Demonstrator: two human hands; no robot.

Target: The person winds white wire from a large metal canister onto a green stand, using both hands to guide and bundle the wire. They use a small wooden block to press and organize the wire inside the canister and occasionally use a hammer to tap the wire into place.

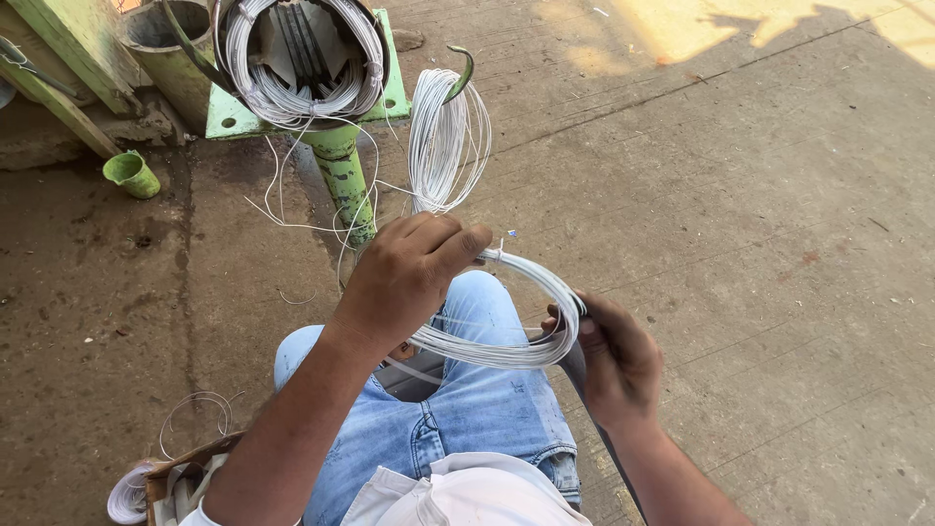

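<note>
1. The left hand [404, 278] is clenched over the top of a coil of thin white wire [506, 331], fingers curled round the bundled strands near a small tie
2. The right hand [609, 356] grips the same coil at its far side, thumb and fingers closed on the strands; the loop hangs between both hands, above the knees in blue jeans [467, 399]
3. The coil looks light and springy: many fine strands that would splay or tangle if let loose, so it is best held across the whole bundle, at two opposite points, as here
4. A second white coil [446, 136] hangs from a green hook [462, 70] just ahead
5. Beyond it a round motor housing [302, 58] with wire windings sits on a green stand [343, 170]; loose strands trail down
6. A small green cup [131, 173] lies on the concrete floor [760, 244], well apart
</note>
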